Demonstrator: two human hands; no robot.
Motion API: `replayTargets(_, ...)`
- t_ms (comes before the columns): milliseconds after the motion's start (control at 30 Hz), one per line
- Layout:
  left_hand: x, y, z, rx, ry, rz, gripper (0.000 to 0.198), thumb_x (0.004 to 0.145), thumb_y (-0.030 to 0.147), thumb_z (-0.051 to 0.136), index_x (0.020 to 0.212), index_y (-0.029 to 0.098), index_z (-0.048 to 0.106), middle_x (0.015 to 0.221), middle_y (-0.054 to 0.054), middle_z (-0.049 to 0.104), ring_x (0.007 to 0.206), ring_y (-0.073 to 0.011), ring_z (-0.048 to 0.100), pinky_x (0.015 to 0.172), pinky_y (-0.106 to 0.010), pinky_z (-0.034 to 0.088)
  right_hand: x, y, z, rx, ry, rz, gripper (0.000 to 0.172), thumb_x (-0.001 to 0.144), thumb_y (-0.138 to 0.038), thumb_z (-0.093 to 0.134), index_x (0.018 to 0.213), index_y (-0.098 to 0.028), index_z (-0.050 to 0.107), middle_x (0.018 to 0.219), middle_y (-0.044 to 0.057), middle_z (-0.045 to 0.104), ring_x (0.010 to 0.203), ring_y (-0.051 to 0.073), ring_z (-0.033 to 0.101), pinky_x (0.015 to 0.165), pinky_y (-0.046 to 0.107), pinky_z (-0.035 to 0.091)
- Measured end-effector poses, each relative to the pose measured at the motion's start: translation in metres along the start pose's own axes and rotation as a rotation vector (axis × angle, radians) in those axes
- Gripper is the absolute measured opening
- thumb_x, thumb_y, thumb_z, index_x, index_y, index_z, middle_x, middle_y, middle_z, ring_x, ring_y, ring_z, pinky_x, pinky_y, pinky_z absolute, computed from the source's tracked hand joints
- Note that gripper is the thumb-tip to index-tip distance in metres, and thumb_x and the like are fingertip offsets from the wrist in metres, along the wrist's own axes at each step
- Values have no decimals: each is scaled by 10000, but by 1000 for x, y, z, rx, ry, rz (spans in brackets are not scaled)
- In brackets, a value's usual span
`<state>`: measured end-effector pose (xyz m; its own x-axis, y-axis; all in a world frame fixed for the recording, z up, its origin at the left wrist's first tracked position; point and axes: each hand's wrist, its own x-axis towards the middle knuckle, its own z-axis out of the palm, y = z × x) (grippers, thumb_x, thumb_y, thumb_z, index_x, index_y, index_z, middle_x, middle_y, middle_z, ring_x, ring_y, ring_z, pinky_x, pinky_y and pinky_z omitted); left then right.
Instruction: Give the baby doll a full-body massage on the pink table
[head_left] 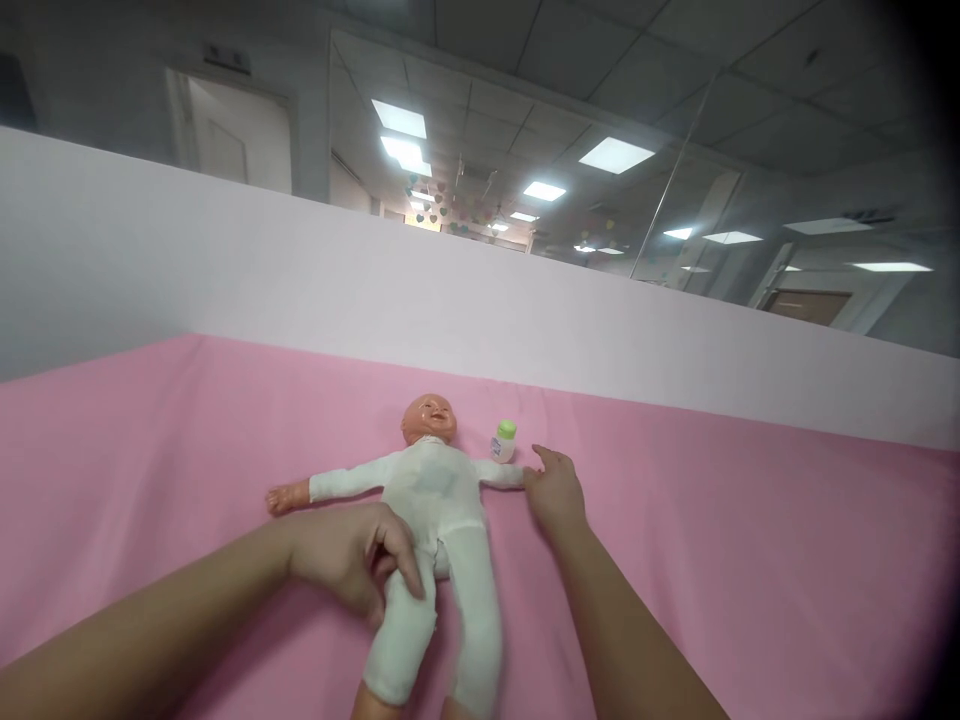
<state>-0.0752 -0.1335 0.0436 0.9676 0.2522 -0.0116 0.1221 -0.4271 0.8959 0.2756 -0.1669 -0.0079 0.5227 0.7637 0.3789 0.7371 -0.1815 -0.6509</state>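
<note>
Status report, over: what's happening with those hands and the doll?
Left hand curled on doll's leg. Right hand at end of doll's outstretched arm. Doll face up on pink cover. Green-capped bottle close by that hand.

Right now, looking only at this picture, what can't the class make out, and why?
All in the head view:
- Doll: its feet, cut off by the bottom edge.
- The doll's hand on the bottle's side: hidden by the person's right hand.
- Bottle: label wording, too small and blurred.
</note>
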Motion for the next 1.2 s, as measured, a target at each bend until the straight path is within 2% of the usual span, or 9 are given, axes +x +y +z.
replayTargets(100, -1, -8, -13, -93, -63, -64, 509, 689, 562, 844, 1075, 233, 804, 754, -4, 602, 674, -155, 514, 644, -274, 442, -15, -18, 10, 174, -26, -228, 408, 900, -278, 555, 1268, -204, 716, 1225, 108, 703, 1008, 245, 696, 959, 402, 555)
replayTargets(300, 0, -42, -26, 381, 422, -327, 547, 879, 700, 551, 661, 198, 567, 617, 5, 526, 563, -160, 467, 554, -289, 321, -57, -58, 37, 321, -187, -650, 359, 877, -140, 556, 1164, -253, 740, 1160, 50, 744, 1056, 220, 694, 960, 390, 567)
replayTargets(500, -4, -54, -35, 742, 622, -374, 556, 848, 737, 526, 762, 201, 645, 946, -98, 673, 830, -278, 621, 723, -359, 431, -72, -60, 47, 164, -245, -755, 405, 934, -138, 530, 1246, -308, 725, 1325, 15, 711, 1209, 226, 668, 1068, 441, 528)
replayTargets(633, -6, -63, -37, 718, 609, -393, 697, 875, 787, 446, 1122, 186, 700, 1217, -165, 687, 1127, -375, 622, 962, -459, 450, -66, -45, 56, 61, -261, -880, 573, 875, -89, 525, 1404, -286, 623, 1460, 40, 618, 1289, 245, 626, 1109, 466, 505)
replayTargets(733, -8, -75, -38, 724, 551, -433, 859, 892, 822, 361, 1466, 212, 552, 1537, -188, 515, 1447, -441, 398, 1174, -590, 251, -67, -38, 54, 16, -275, -963, 705, 823, -69, 523, 1499, -268, 519, 1555, 61, 519, 1371, 263, 554, 1156, 494, 456)
replayTargets(833, -8, -85, -40, 757, 518, -558, 996, 874, 863, 309, 1615, 200, 356, 1665, -205, 316, 1550, -467, 187, 1204, -676, 60, -76, -42, 38, -22, -348, -1000, 805, 801, -92, 549, 1572, -277, 409, 1649, 70, 376, 1458, 292, 451, 1190, 524, 406)
replayTargets(967, -6, -86, -41, 788, 550, -685, 1132, 814, 906, 355, 1652, 154, 243, 1689, -245, 199, 1554, -498, 118, 1179, -727, 9, -92, -59, 14, -55, -450, -1063, 919, 733, -151, 637, 1595, -307, 359, 1711, 59, 217, 1535, 380, 297, 1207, 602, 344)
replayTargets(1100, -4, -79, -41, 769, 556, -732, 1181, 776, 905, 441, 1639, 120, 260, 1675, -278, 220, 1543, -516, 138, 1182, -722, 43, -106, -73, 10, -14, -354, -1239, 833, 725, -162, 665, 1529, -243, 466, 1610, 134, 428, 1465, 418, 398, 1142, 642, 412)
replayTargets(1200, -4, -75, -42, 753, 571, -736, 1218, 742, 916, 480, 1623, 98, 285, 1654, -305, 257, 1532, -527, 171, 1176, -723, 80, -122, -84, 19, 124, -205, -1499, 427, 829, -210, 674, 1256, -222, 667, 1341, 96, 690, 1243, 318, 618, 1063, 525, 528)
